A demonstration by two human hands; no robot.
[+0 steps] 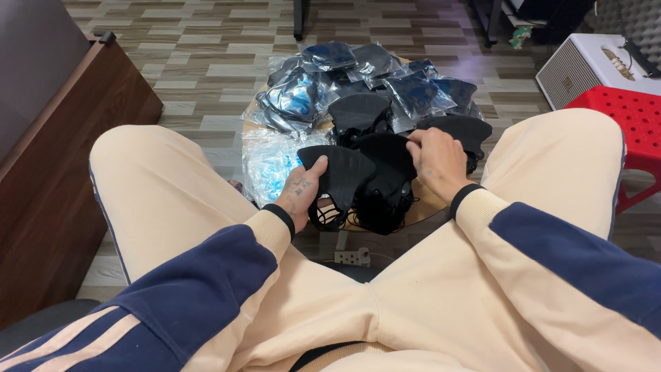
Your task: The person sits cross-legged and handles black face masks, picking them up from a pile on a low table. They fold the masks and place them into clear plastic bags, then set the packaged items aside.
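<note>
Wood-pattern plank floor [206,62]; brown cabinet [55,158] left; red stool [637,120] right.

left hand [301,191] gripping, right hand [435,157] fingers curled

We are seeing even, fairly bright indoor light falling from above, casting only soft shadows between our knees. Glare is glinting off the plastic-wrapped packets [358,86]. The floor [206,62] is bending slightly toward the edges; focus is staying sharp throughout.

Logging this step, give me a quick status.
Left hand grips a black mask. Right hand on the mask pile. Bagged masks behind.
</note>
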